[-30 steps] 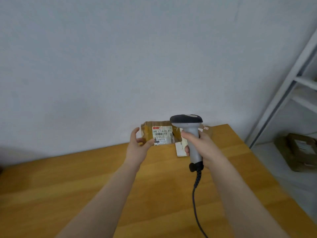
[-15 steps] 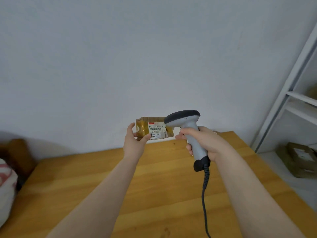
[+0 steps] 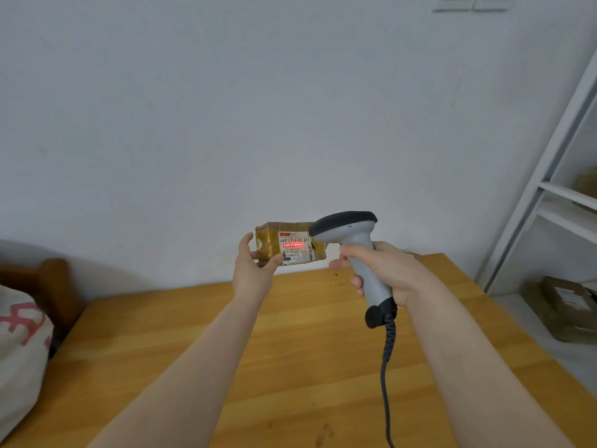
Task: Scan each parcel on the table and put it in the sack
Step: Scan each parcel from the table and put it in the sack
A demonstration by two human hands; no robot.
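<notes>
My left hand (image 3: 253, 270) holds a small brown taped parcel (image 3: 287, 244) up above the far edge of the wooden table (image 3: 290, 350), its white label facing me. A red scan line glows across the label's barcode. My right hand (image 3: 384, 270) grips the grey handle of a barcode scanner (image 3: 355, 244), whose dark head points at the label from the right, close to the parcel. The scanner's coiled cable hangs down over the table. A white sack (image 3: 19, 357) with red print bulges at the left edge of the view.
A brown wooden chair back (image 3: 53, 286) stands behind the sack by the wall. A white shelf rack (image 3: 555, 189) rises at the right, with brown cardboard parcels (image 3: 565, 305) on the floor beneath it. A bit of another parcel shows behind my right hand.
The view has swung left, bringing the sack and chair into sight. Both hands have risen slightly with parcel and scanner, and a red scan line now lights the label.
</notes>
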